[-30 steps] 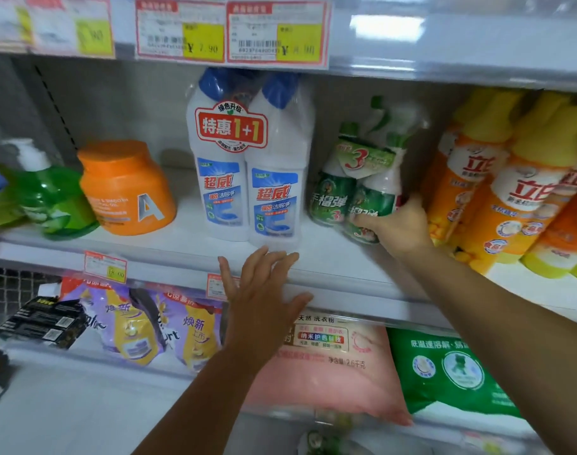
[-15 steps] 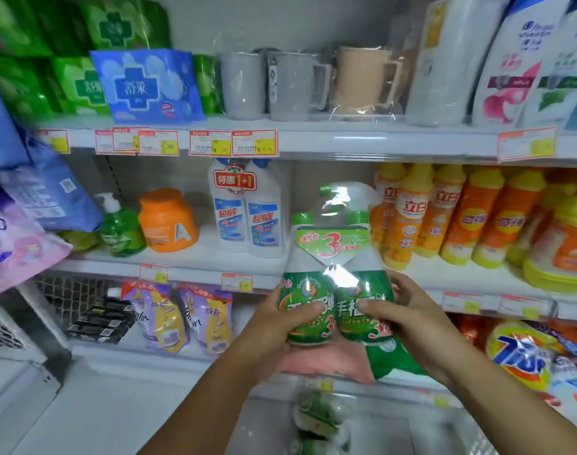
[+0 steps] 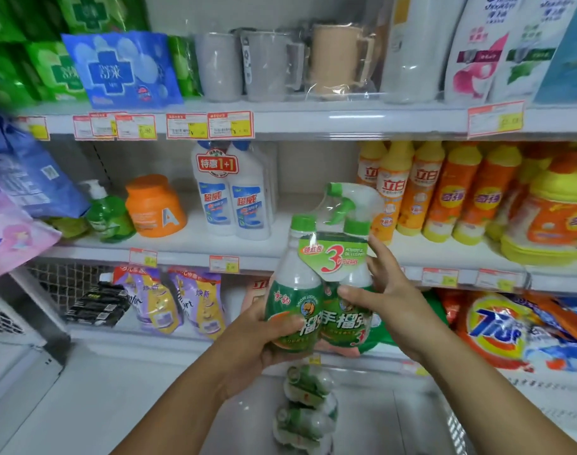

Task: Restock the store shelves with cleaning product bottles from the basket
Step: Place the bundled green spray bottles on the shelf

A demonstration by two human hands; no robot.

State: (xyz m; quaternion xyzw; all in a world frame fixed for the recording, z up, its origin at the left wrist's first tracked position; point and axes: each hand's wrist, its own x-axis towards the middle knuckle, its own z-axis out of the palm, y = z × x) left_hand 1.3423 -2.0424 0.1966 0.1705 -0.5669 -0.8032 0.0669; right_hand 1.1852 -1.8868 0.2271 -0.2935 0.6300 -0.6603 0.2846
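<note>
Along the left end of the middle shelf [image 3: 182,249] stand a green pump bottle [image 3: 108,218], an orange tub [image 3: 154,206] and a white twin-pack [image 3: 233,195]. Right of the twin-pack the shelf shows a bare gap before a row of yellow-orange bottles [image 3: 421,188].

In front of that gap, held in the air just below shelf level and about upright, is the green bottle pack [image 3: 297,284]: bottles bound in clear film, with a card tag across the necks and a trigger sprayer [image 3: 341,205] under the film at the top. The left hand [image 3: 257,339] grasps the lower body of the left bottle, fingers curled round it. The right hand [image 3: 395,307] holds the right side, thumb across the front label and fingers reaching up behind the tag.

The pack looks full, so probably fairly heavy for its size. The bottles should be stiff, but the film is smooth and likely slippery, and the loose film around the sprayer would probably give or tear if pulled. The safest hold seems to be low on the bottle bodies, as now, with one hand able to slide under the base when setting it into the gap.

Below the hands, near the bottom edge of the view, lie more packs [image 3: 308,405] of the same kind on their sides.
</note>
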